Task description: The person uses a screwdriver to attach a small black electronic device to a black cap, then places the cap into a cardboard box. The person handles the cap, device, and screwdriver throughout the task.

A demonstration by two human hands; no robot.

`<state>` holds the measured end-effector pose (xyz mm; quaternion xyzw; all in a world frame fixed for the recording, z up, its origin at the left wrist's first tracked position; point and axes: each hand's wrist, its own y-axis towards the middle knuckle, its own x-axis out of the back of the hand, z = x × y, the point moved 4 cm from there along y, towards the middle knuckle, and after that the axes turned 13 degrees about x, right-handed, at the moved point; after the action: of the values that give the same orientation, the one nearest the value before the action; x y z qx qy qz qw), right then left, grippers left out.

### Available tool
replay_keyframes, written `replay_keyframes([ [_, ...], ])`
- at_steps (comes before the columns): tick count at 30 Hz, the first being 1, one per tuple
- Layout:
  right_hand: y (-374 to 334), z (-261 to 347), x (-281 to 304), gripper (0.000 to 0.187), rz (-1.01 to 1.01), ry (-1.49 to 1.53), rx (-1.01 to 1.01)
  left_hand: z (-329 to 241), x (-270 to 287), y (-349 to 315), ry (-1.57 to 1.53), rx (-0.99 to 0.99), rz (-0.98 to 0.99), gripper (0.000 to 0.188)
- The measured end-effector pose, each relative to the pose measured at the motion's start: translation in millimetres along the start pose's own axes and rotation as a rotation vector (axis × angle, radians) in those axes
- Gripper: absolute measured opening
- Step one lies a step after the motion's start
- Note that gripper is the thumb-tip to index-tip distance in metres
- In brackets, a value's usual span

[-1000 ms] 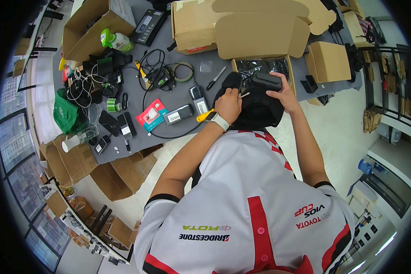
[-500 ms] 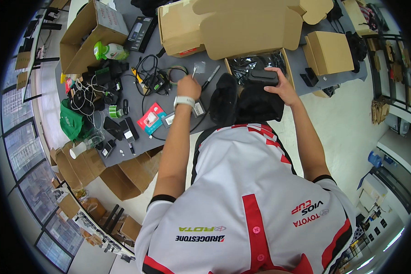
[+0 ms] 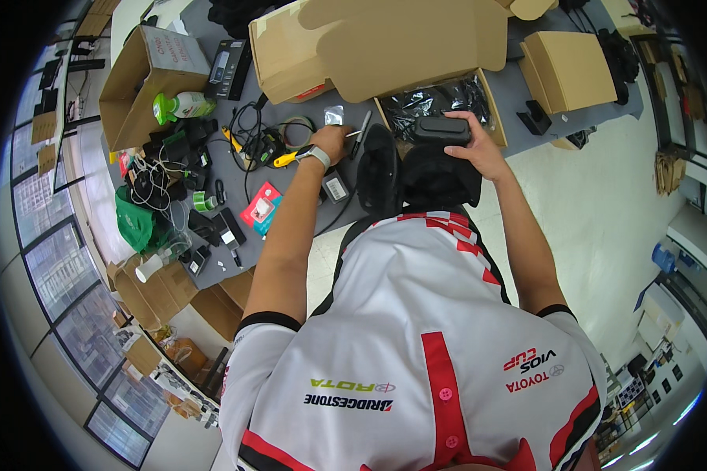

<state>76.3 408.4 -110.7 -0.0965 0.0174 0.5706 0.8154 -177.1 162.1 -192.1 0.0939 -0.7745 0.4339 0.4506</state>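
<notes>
My left hand (image 3: 331, 144), with a pale watch strap on its wrist, is closed around a thin white stick (image 3: 353, 133) that points to the right. Beside it are a small clear packet (image 3: 334, 115), a grey-and-black marker pen (image 3: 361, 135) and a yellow-handled tool (image 3: 285, 159). My right hand (image 3: 481, 147) grips the right end of a black rounded case (image 3: 441, 131), thumb in front and fingers behind. That case is over a black open-topped soft pouch (image 3: 436, 174). Another black piece (image 3: 379, 171) stands upright to its left.
An open cardboard box (image 3: 495, 110) holds black plastic wrapping behind the case. Tangled black cables (image 3: 247, 129), a green spray bottle (image 3: 184, 106) and a red-and-blue packet (image 3: 262, 208) lie to the left. A brown carton (image 3: 569, 72) stands at right.
The white stick has swung from pointing away from me to pointing right, toward the case. My right hand keeps its grip on the case. The whole view has shifted slightly.
</notes>
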Motion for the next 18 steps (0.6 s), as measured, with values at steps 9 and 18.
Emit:
replay_keyframes([
  [9, -7, -4, -6, 0.071, -0.061, 0.045, 0.020, 19, -8, 0, -0.006, -0.010, -0.022, 0.036],
  [18, -8, 10, -21, 0.069, -0.099, 0.180, -0.017, 22, -11, -4, -0.032, 0.026, -0.148, 0.021],
])
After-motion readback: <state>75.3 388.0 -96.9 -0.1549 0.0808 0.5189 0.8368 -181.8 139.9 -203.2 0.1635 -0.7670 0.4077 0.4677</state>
